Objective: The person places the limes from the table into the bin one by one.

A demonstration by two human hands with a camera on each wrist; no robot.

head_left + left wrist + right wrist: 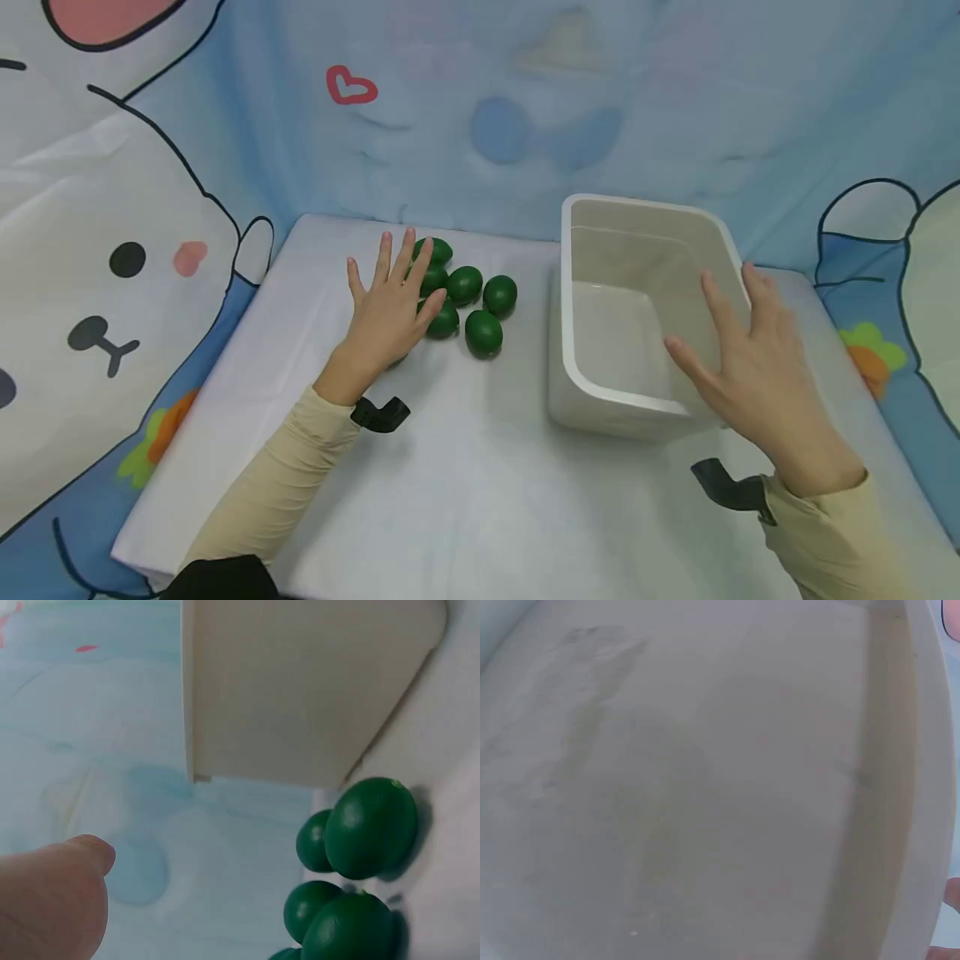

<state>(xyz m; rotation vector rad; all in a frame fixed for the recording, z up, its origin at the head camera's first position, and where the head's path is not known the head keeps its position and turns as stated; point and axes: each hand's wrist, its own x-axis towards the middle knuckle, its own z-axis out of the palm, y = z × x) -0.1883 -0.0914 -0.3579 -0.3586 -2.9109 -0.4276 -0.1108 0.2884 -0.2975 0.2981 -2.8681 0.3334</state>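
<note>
Several dark green fruits, likely limes or small avocados (483, 334), lie in a loose cluster on the white table. My left hand (387, 315) hovers at the cluster's left side, fingers spread and straight, and hides part of it. In the left wrist view a thumb (60, 896) shows apart from the green fruits (371, 829). A white plastic bin (615, 400) stands upright to the right of the fruits. Over its right rim my right hand (765, 375) is held with fingers extended and nothing in its grasp. The bin wall (742, 780) fills most of the right wrist view.
A white cloth covers the table (480, 500). Behind it and at both sides hangs a blue curtain (450, 150) printed with cartoon animals. Black straps (380, 414) sit at both wrists, over beige sleeves.
</note>
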